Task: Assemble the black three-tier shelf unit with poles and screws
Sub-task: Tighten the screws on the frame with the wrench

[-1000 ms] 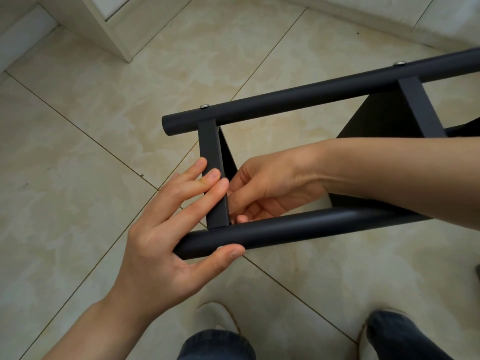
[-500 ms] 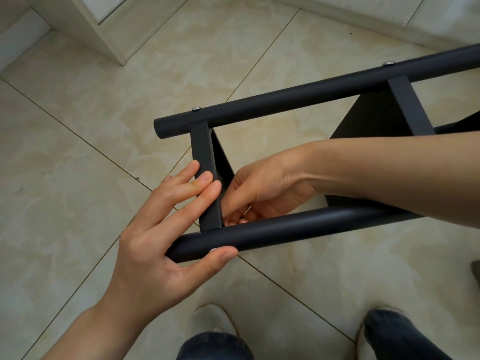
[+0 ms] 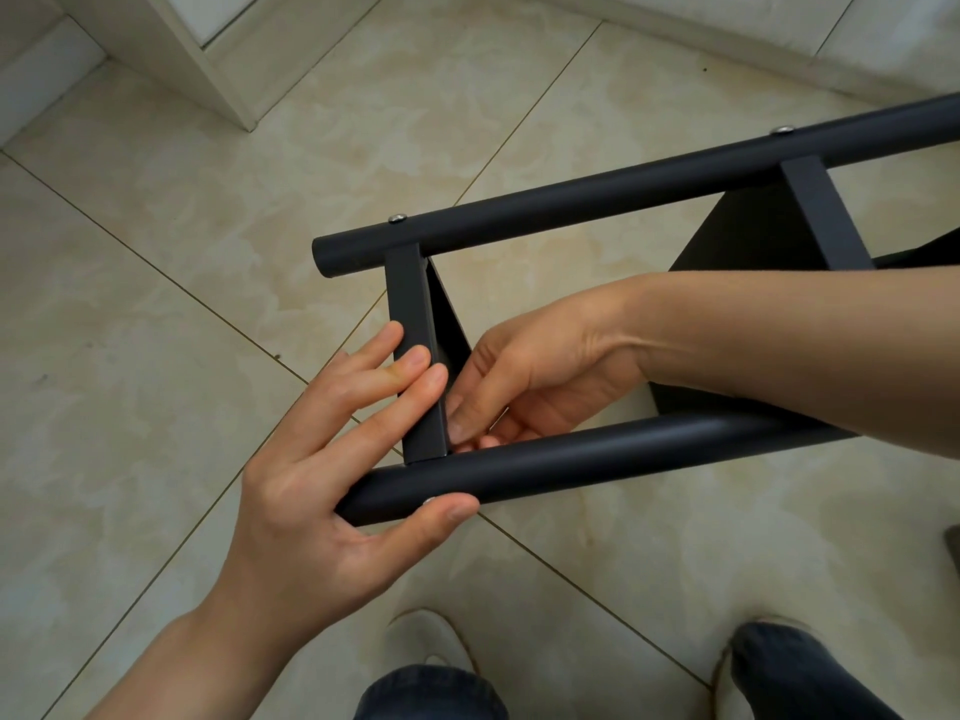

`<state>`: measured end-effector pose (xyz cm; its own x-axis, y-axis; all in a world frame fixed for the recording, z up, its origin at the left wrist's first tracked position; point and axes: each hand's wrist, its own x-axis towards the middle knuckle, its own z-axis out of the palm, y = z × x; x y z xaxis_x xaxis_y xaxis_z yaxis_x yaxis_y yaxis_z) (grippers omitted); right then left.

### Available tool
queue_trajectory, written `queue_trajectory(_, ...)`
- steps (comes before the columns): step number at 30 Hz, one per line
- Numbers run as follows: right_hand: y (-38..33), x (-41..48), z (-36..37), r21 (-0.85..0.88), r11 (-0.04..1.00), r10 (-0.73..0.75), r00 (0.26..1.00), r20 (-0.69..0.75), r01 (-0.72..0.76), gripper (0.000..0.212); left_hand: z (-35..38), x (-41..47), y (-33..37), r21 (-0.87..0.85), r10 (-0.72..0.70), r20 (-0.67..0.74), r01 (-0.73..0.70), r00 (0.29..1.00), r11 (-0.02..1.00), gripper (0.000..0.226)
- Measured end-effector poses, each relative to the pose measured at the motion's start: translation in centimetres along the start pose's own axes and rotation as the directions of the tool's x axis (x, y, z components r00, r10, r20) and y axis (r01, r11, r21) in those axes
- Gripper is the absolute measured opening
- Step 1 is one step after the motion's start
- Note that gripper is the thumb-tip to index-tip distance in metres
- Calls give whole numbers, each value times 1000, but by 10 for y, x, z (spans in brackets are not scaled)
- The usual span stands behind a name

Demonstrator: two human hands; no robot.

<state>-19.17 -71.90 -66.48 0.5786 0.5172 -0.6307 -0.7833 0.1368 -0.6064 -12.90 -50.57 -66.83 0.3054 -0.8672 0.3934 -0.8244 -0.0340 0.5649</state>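
nearest the viewer, two legs in dark jeans (image 3: 431,693) and light shoes (image 3: 434,641) are standing on the tiled floor (image 3: 156,304). just above them the left hand (image 3: 322,491) is reaching in from the lower left, spread wide: its thumb (image 3: 441,511) is pressing flat against the near side of the near pole (image 3: 597,454), right beside a small screw head (image 3: 429,502), while its straight fingers (image 3: 415,366) are lying along the edge of the end shelf (image 3: 413,304). the black shelf unit (image 3: 727,241) is lying on its side on the floor, running from the centre towards the right edge of the view. the right hand (image 3: 540,376) is coming in from the right, over the near pole, and is working in the corner where the end shelf is meeting that pole; its fingers are curling inward and its thumb is resting against the inner face of the shelf, but whether anything is being pinched there cannot be told. beyond the hands, the far pole (image 3: 597,200) is running parallel to the near one, with the end shelf spanning between them. a silver end screw (image 3: 398,217) is sitting in the far pole above the end shelf, and a second screw (image 3: 783,129) is sitting above the second shelf (image 3: 823,210), further right. farthest away, a white cabinet corner (image 3: 208,59) is showing at the upper left and a pale baseboard (image 3: 779,44) is crossing the upper right.
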Motion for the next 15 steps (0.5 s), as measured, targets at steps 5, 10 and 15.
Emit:
queue_trajectory(5, 3, 8, 3, -4, 999, 50, 998, -47, -50, 19, 0, -1, 1, -1, 0, -6, 0, 1000, 1000, 59)
queue_trajectory(10, 4, 11, 6, -3, 1000, 12, 999, -36, -12, 20, 1, 0, 1, 1, 0, -14, 0, 1000, 1000, 60)
queue_trajectory(15, 1, 1, -1, -15, 1000, -16, 1000, 9, 16, 12, 0, 1, 0, -6, -4, -9, 4, 1000, 1000, 61)
